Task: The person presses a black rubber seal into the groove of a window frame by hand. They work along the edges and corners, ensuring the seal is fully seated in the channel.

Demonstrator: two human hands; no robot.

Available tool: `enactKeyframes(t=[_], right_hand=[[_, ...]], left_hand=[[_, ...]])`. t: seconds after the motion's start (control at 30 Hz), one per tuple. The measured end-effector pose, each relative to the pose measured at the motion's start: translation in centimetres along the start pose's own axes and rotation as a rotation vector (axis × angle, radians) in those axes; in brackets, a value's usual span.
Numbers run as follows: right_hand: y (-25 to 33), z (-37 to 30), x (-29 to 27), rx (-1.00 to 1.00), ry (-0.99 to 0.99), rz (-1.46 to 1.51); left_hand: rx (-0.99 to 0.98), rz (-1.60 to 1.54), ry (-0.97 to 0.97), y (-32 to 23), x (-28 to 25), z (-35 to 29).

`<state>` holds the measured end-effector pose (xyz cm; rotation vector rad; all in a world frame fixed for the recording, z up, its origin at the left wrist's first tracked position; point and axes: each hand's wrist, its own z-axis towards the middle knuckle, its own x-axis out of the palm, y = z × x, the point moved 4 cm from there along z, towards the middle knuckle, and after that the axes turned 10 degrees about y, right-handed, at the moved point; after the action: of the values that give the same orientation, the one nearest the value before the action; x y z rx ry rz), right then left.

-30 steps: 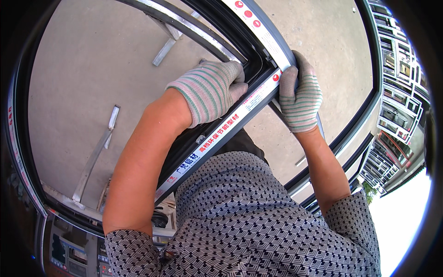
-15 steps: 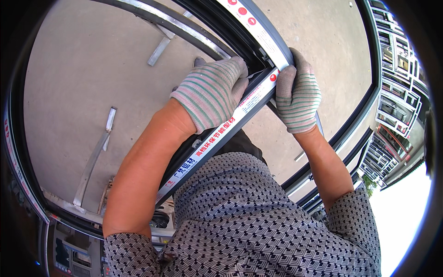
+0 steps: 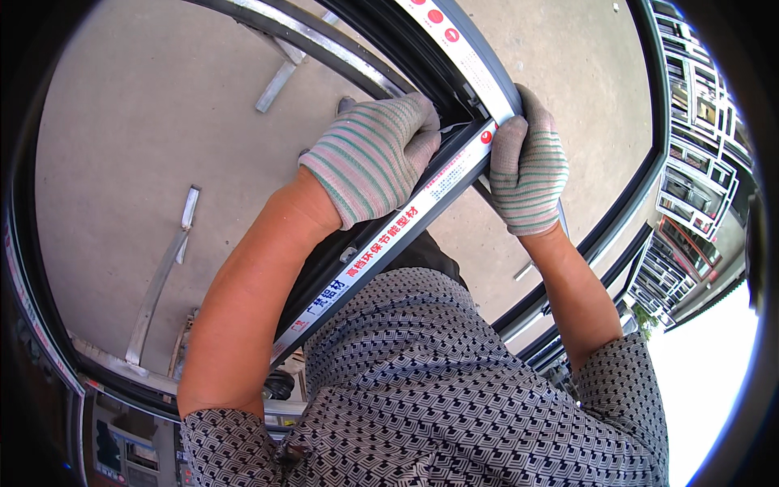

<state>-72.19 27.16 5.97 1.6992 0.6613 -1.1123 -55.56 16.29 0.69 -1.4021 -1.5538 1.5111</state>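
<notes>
A dark aluminium window frame, faced with white printed protective film, lies slantwise before me, its mitred corner near the top middle. My left hand, in a striped knit glove, is curled at the inner side of that corner. Its thumb and forefinger come together beside a small whitish bit in the dark groove; what they pinch is too small to tell. My right hand, gloved alike, wraps the outer side of the same corner, thumb on the near bar and fingers over the far edge.
A metal rail curves past behind my left hand. Metal support legs stand on the concrete floor at left. Finished white frames are stacked far right. A machine sits at the lower left.
The frame's corner and both hands have shifted very slightly in the picture, the corner a little to the right. Both hands keep their places on the corner.
</notes>
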Motion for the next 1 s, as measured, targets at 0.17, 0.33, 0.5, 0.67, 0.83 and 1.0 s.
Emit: enactKeyframes(t=[0.17,0.33,0.5,0.67,0.83,1.0], right_hand=[[0.1,0.0,-0.1,-0.003,-0.006,-0.019],[0.1,0.1,-0.3,-0.038,-0.015,-0.041],[-0.1,0.0,-0.2,0.006,0.008,-0.014],[0.4,0.0,-0.4,-0.014,-0.009,-0.008],[0.5,0.1,-0.2,-0.024,-0.031,-0.011],[0.5,0.0,0.0,-0.015,-0.027,-0.013]], left_hand=[[-0.004,-0.106,0.018,0.3,-0.2,0.1],[0.021,-0.027,0.043,-0.1,-0.2,0.3],[-0.016,-0.065,0.049,-0.2,-0.1,0.0],[-0.028,-0.076,0.067,0.2,-0.4,-1.0],[-0.041,-0.13,0.058,0.4,-1.0,-2.3],[-0.022,-0.133,0.036,0.7,-1.2,-2.9]])
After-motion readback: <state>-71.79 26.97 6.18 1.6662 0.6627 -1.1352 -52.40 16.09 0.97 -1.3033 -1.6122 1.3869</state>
